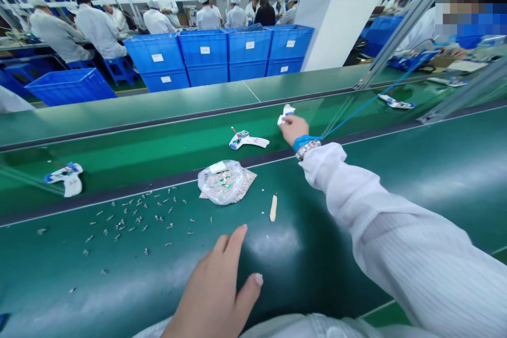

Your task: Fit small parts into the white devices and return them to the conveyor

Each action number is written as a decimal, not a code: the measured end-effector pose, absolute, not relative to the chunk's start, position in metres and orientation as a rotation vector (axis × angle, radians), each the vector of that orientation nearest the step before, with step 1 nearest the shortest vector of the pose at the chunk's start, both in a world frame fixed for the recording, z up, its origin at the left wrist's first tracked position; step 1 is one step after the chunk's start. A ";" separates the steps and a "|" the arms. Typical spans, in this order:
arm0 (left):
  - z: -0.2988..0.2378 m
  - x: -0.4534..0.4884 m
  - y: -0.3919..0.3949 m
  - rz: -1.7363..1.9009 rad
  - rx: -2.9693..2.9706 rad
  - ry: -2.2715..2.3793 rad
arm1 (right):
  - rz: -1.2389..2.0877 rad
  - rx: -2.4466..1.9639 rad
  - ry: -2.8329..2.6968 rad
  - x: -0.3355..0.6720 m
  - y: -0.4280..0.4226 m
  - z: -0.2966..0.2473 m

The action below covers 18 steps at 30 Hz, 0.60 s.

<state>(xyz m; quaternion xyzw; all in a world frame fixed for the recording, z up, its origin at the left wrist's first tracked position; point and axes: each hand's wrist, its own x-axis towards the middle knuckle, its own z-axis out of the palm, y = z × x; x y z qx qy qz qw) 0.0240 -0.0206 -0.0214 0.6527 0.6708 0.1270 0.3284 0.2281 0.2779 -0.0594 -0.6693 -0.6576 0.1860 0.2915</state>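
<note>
The two hands were well apart. The right hand (296, 129), arm stretched forward, pinched a white plastic piece (287, 113) over the green conveyor belt (178, 140); the fingers hid part of it, and whether it touched the belt I could not tell. Gripping it by the near end probably left the rest unobstructed. The left hand (216, 285) hovered above the workbench (325, 264), thumb spread from the fingers, with nothing visible in it. A blue wrist strap (307, 141), its cord running up to the right, was likely worn for grounding. Beside the piece, a pistol-shaped white housing (253, 141) with a red wire lay on the belt, its inside facing up, presumably for access. The clear plastic bag (224, 182) of tiny parts sat at the bench's belt-side edge, seemingly for easy reach, and the small metal parts (138, 219) were spread loosely, perhaps to be picked singly. A pale-handled tool (273, 208) lay nearby. The green bench top was smooth and glossy; beyond stood stacked blue bins (204, 50), a white column (336, 10) and co-workers in white coats.
</note>
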 end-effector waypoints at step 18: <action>-0.046 -0.006 0.001 0.956 1.078 1.547 | 0.049 -1.475 -2.429 0.182 0.219 -0.059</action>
